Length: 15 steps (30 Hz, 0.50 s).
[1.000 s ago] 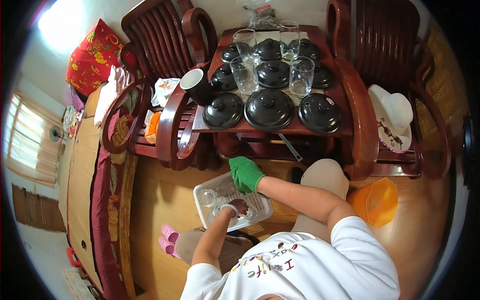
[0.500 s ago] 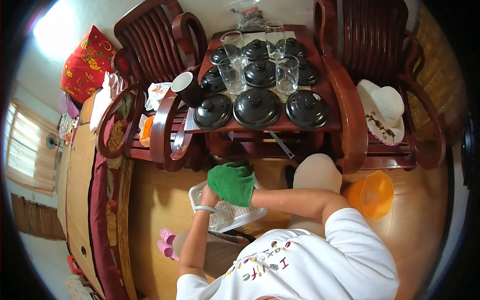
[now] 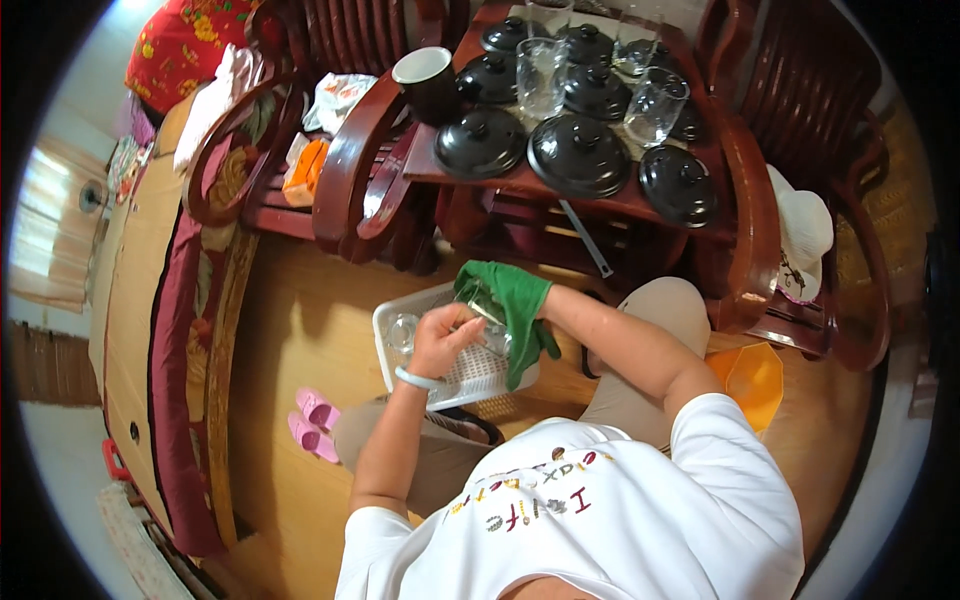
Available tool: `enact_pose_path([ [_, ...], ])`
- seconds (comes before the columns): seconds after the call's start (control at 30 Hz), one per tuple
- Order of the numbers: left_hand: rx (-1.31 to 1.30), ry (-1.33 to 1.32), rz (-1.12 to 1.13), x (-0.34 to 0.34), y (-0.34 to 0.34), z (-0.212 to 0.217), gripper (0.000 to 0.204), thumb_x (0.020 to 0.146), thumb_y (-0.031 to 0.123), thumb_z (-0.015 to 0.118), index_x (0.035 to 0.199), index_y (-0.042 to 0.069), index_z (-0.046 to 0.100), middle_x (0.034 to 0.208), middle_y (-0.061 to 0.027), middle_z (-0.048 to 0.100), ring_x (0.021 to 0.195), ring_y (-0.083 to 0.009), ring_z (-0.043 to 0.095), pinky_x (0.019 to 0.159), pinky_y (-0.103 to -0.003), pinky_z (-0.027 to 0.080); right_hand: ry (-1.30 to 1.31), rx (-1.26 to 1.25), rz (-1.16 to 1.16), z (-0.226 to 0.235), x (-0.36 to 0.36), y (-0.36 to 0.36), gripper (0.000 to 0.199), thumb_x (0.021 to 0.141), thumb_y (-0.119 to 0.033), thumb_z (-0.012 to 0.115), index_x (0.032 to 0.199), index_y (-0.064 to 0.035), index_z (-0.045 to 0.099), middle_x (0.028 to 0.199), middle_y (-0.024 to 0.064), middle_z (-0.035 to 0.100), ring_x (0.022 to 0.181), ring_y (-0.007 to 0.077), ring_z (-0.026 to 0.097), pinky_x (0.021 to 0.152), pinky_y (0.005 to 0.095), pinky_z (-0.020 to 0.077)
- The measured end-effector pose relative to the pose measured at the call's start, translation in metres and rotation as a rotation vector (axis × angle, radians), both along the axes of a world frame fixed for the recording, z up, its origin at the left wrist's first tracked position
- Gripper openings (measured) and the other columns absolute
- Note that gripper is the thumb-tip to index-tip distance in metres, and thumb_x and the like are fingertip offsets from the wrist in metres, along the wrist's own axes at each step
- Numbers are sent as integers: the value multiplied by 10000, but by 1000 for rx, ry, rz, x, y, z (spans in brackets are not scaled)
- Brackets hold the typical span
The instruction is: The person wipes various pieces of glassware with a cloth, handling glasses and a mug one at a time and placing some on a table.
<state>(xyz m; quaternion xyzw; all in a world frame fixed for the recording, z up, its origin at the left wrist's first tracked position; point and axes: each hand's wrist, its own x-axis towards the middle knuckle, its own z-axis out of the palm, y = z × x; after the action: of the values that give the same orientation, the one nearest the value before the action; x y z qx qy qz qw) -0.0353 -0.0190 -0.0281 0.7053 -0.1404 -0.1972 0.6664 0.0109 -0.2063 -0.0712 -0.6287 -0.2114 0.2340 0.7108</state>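
Above a white plastic basket (image 3: 384,345), my left hand (image 3: 440,342) has its fingers closed on a clear drinking glass (image 3: 484,308), whose pale rim shows. The glass is partly wrapped in a green cloth (image 3: 524,300). My right hand (image 3: 541,318) is mostly hidden by the cloth, which it grips around the glass; the cloth's loose end hangs down over the basket. Inside the basket, near my left hand, lies another clear glass (image 3: 403,330).
Ahead stands a dark red wooden table (image 3: 440,160) with several black lids (image 3: 578,155), clear glasses (image 3: 541,85) and a black mug (image 3: 428,90). Wooden armchairs (image 3: 345,200) flank it. An orange bin (image 3: 748,380) is at right, pink slippers (image 3: 315,425) at left.
The view has shifted, so the table sits higher. The cloth, bunched over both hands before, has opened out and hangs down; the glass and my left fingers now show.
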Motion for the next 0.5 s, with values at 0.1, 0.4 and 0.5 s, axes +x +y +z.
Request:
enact_pose_path([
  [0.1, -64, 41, -13, 6, 6, 10, 176, 889, 125, 588, 748, 23, 556, 731, -45, 635, 645, -89, 596, 574, -219, 480, 386, 157, 63, -2, 5, -4, 151, 885, -161, 526, 1004, -102, 597, 856, 0, 605, 728, 77, 555, 622, 237, 464],
  [0.4, -18, 46, 208, 20, 6, -8, 172, 904, 152, 565, 768, 52, 531, 715, -44, 625, 627, -99, 593, 573, -228, 471, -949, -520, -372, -10, 3, 8, 191, 787, -167, 578, 907, -20, 561, 828, 194, 583, 706, 343, 579, 634, 413, 467],
  [0.5, 24, 136, 320, 20, 5, -24, 154, 894, 124, 570, 766, 50, 529, 759, -20, 625, 662, -72, 581, 580, -213, 455, -827, -847, -252, 49, -23, 23, 220, 765, -201, 586, 868, -12, 544, 864, 210, 559, 759, 356, 556, 627, 450, 442],
])
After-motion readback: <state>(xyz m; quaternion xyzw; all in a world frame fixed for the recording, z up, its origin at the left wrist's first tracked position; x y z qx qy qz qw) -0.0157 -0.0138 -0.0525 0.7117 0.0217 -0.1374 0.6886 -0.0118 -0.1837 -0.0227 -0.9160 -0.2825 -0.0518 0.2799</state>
